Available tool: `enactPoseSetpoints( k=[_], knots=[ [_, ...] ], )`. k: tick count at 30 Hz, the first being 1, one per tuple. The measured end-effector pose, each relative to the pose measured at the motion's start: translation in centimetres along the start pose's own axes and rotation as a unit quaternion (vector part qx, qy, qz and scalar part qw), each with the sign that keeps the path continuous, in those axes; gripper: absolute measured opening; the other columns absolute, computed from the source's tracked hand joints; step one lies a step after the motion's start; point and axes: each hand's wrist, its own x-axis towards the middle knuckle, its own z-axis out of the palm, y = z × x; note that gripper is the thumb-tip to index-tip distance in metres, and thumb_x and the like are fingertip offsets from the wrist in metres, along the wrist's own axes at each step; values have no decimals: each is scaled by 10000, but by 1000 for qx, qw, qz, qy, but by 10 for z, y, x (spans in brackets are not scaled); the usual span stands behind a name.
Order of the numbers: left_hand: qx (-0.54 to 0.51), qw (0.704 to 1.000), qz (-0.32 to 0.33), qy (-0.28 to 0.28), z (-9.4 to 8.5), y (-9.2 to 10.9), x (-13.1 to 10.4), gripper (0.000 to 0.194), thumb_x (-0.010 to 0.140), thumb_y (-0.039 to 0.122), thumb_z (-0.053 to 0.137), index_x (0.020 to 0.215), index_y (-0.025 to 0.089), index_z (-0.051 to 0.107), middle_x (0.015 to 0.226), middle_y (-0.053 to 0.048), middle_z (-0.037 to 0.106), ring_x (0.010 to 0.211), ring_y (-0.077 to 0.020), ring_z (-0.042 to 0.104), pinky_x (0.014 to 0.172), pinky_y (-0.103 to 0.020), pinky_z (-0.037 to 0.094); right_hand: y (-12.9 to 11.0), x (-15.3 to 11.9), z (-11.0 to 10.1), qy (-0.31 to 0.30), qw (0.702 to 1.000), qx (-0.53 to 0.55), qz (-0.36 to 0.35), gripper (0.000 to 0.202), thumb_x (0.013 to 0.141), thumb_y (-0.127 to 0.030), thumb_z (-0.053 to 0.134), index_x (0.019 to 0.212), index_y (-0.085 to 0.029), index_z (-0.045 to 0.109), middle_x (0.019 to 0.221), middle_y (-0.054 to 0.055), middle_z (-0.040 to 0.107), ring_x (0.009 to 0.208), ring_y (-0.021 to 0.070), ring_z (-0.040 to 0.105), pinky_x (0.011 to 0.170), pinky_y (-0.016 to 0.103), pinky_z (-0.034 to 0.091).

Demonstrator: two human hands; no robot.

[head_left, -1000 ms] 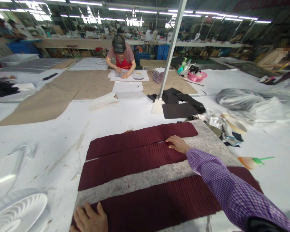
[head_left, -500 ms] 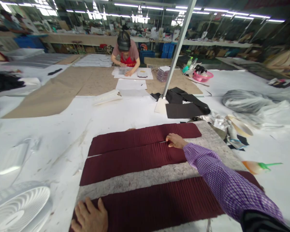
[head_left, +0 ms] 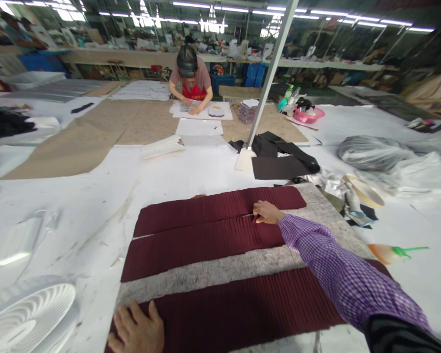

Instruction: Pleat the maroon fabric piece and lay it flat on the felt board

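Note:
Three strips of dark red pleated cloth lie on a mottled grey board. My right hand, in a purple checked sleeve, pinches the upper edge of the middle strip, where the cloth puckers beside the fingers. Just beyond it lies the far strip, with a narrow gap between the two. At the bottom left, my left hand rests with its fingers spread on the left end of the near strip.
An orange bottle with a green nozzle lies to the right. A white oval basket is at lower left. Black cloth surrounds a slanted post. A person in a red apron works across the table.
My right hand has shifted very slightly, and its fingers have closed on the middle strip's edge, which now puckers. My left hand has stayed in place.

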Motion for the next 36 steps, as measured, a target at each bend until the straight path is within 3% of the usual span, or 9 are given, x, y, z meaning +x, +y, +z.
enactPoseSetpoints(
  k=[7, 18, 27, 31, 34, 36],
  knots=[
    [47, 999, 1, -23, -3, 1, 1, 602, 881, 413, 465, 1348, 36, 410, 1374, -292, 453, 1301, -406, 406, 1033, -599, 312, -3, -8, 3, 24, 1000, 9, -4, 242, 888, -365, 590, 1000, -152, 617, 1041, 54, 625, 973, 208, 589, 857, 424, 477],
    [51, 998, 6, -21, -2, -1, -1, 617, 878, 418, 469, 1368, 51, 389, 1375, -288, 456, 1307, -403, 399, 1025, -598, 312, -3, -16, 8, 82, 995, 63, -2, 278, 894, -353, 582, 1088, -154, 582, 1083, 61, 602, 962, 207, 589, 833, 413, 491],
    [31, 999, -2, -24, -3, 1, 1, 613, 883, 429, 440, 1365, 53, 394, 1379, -291, 449, 1306, -408, 395, 1025, -593, 288, 0, -13, 9, 57, 996, 67, -11, 236, 890, -327, 598, 1049, -154, 610, 1077, 58, 617, 985, 209, 592, 853, 423, 493],
    [23, 999, -7, -25, -4, 2, 1, 613, 884, 429, 436, 1369, 59, 389, 1381, -290, 446, 1313, -405, 386, 1030, -597, 278, -4, -13, 4, 46, 997, 54, 7, 211, 883, -323, 609, 1007, -154, 625, 1084, 58, 621, 992, 208, 590, 859, 423, 493],
    [22, 999, -9, -27, -4, 2, 1, 607, 886, 429, 428, 1361, 53, 397, 1384, -292, 439, 1320, -405, 375, 1037, -596, 268, -13, -17, 4, 64, 996, 47, 44, 249, 889, -317, 597, 1084, -161, 598, 1174, 75, 583, 1034, 222, 575, 873, 437, 490],
    [19, 999, -8, -27, -3, 1, 0, 607, 887, 432, 426, 1356, 49, 400, 1386, -295, 434, 1322, -406, 370, 1038, -597, 263, -21, -23, 8, 68, 994, 51, 71, 248, 905, -319, 574, 1097, -163, 586, 1135, 72, 597, 955, 196, 600, 815, 396, 515]
  ],
)
